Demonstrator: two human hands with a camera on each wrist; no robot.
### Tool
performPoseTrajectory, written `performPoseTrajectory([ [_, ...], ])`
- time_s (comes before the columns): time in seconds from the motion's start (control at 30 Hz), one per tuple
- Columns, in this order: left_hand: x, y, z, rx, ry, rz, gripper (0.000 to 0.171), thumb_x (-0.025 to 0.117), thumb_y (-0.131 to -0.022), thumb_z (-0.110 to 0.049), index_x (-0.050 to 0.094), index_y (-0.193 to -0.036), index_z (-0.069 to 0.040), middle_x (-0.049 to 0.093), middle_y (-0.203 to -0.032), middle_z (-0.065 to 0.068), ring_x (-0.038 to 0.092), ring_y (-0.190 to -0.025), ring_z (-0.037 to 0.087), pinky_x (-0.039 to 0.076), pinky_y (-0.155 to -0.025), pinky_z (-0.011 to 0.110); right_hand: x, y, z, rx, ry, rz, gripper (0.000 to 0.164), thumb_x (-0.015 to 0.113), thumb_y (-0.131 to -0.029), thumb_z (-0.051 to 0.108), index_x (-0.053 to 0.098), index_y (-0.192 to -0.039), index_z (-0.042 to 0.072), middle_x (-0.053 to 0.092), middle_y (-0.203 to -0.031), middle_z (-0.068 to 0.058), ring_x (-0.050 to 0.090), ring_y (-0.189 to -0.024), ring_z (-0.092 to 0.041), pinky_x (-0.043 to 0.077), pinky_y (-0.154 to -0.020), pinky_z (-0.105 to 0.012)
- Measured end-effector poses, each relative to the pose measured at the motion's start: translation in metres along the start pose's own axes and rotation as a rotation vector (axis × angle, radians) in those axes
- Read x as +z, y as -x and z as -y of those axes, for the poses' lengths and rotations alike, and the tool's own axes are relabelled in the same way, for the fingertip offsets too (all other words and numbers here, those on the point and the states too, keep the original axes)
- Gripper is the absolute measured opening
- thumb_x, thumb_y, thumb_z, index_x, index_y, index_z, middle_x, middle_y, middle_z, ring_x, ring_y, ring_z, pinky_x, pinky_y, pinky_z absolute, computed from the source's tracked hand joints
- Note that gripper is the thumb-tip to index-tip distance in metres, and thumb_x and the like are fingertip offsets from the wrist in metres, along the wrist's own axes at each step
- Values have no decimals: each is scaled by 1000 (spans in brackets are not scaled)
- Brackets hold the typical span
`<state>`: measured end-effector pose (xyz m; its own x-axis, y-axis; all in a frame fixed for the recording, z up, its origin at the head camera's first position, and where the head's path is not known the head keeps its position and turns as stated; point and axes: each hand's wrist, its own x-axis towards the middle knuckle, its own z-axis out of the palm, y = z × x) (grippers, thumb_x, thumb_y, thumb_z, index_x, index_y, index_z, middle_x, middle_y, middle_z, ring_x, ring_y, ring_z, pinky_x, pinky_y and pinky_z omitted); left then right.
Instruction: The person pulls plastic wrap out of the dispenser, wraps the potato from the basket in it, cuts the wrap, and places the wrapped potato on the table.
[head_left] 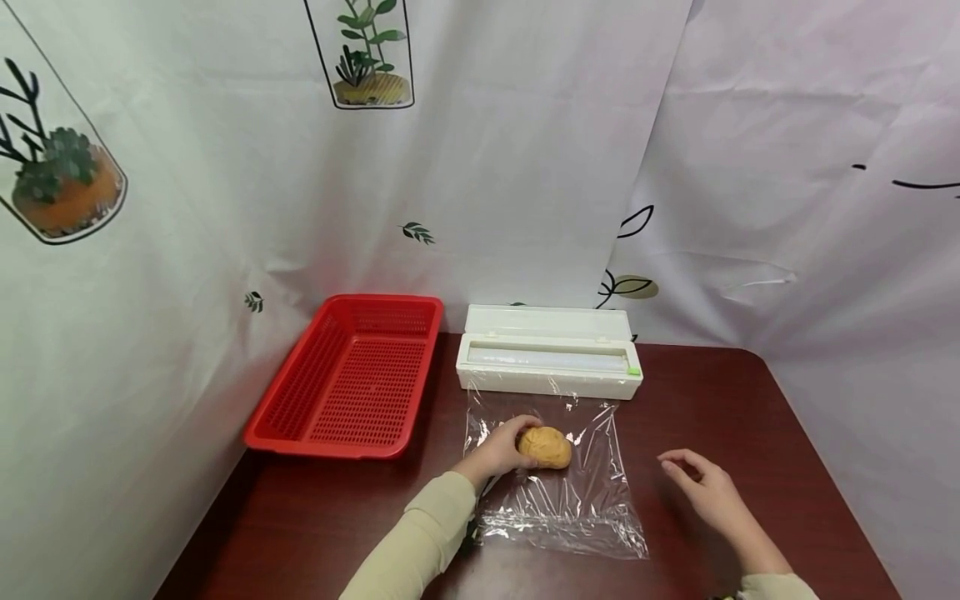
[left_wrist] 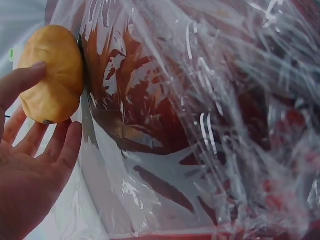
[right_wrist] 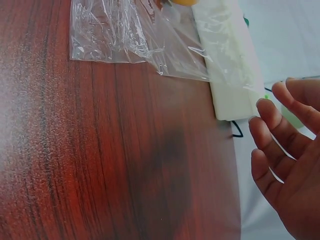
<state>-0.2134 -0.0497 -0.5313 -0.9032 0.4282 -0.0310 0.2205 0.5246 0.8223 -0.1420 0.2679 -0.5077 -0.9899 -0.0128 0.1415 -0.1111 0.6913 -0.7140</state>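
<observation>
A lumpy yellow-orange fruit [head_left: 546, 447] with a small dark spot at one end is above the sheet of clear plastic wrap [head_left: 558, 500]. My left hand [head_left: 501, 450] holds it from the left; in the left wrist view the thumb lies across one side of the fruit [left_wrist: 55, 75] and the fingers are behind it. The wrap stretches toward me from a white dispenser box [head_left: 551, 383]. To the right of the wrap, my right hand [head_left: 705, 487] hovers over the table with loosely bent fingers and nothing in it.
The dispenser's lid [head_left: 547, 323] stands raised, showing the roll [head_left: 547, 358] inside. A red perforated basket [head_left: 255, 437] is at the left of the dark wood table [head_left: 720, 400]. Behind hangs a white printed curtain [head_left: 517, 167].
</observation>
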Motion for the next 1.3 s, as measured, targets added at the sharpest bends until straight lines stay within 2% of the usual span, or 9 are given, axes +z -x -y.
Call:
performPoseTrajectory([
  [0.27,-4,-4,1,38,-63,19,59,80,-64,-3,56,-118,-8,55,-120,10,50,-109,26,39,-94,38,-1,-7,2,2,-12,27,16,60,-91,22,66,-100,9,64,-87,-2,53,-73,-1,44,-60,-25],
  [0.4,-5,-10,3,45,-72,34,58,81,-64,-5,57,-116,-8,56,-117,11,52,-107,26,40,-92,37,-7,-21,2,5,6,61,21,58,-92,24,65,-103,8,64,-92,-4,54,-77,-5,45,-62,-27],
  [0.53,-14,-19,-4,3,-98,28,53,81,-68,-15,58,-115,-7,57,-114,9,53,-104,25,42,-90,38,-9,-56,-2,-20,49,55,26,60,-91,22,61,-108,3,59,-93,-9,52,-83,-17,44,-69,-33],
  [0.7,-30,-43,-30,-134,-133,-17,61,69,-75,-54,55,-115,-10,58,-99,3,56,-86,18,47,-73,34,4,-109,-6,31,-26,66,51,67,-85,26,47,-124,-2,42,-109,-22,49,-90,-34,43,-75,-43],
  [0.8,-32,-67,-52,-89,-107,-19,60,55,-83,-59,52,-118,-10,56,-91,1,54,-77,15,46,-65,30,12,-130,-7,91,-111,93,61,68,-84,28,41,-131,0,30,-121,-26,46,-98,-39,43,-80,-45],
  [0.9,-24,-98,-70,22,-161,24,43,52,-92,-46,55,-116,-10,56,-89,1,53,-76,12,44,-65,26,19,-142,-11,122,-132,110,62,69,-83,27,43,-132,-1,27,-127,-27,46,-102,-41,44,-82,-44],
  [1.0,-9,-125,-84,102,-319,64,29,55,-93,-34,61,-112,-13,57,-90,-1,52,-79,10,43,-68,22,24,-147,-13,145,-88,125,65,69,-84,28,39,-134,-2,26,-135,-29,40,-116,-42,38,-92,-50],
  [1.1,9,-148,-97,130,-474,72,24,58,-91,-29,64,-111,-17,61,-94,-2,54,-85,10,43,-71,21,30,-147,-13,158,-47,88,66,68,-84,31,39,-134,0,34,-137,-27,38,-120,-39,33,-95,-52],
  [1.3,39,-174,-113,108,-678,35,23,60,-90,-29,67,-111,-23,64,-100,-5,54,-94,13,45,-76,22,38,-148,-10,231,-28,25,51,68,-84,29,50,-125,6,50,-127,-23,51,-101,-34,41,-83,-47],
])
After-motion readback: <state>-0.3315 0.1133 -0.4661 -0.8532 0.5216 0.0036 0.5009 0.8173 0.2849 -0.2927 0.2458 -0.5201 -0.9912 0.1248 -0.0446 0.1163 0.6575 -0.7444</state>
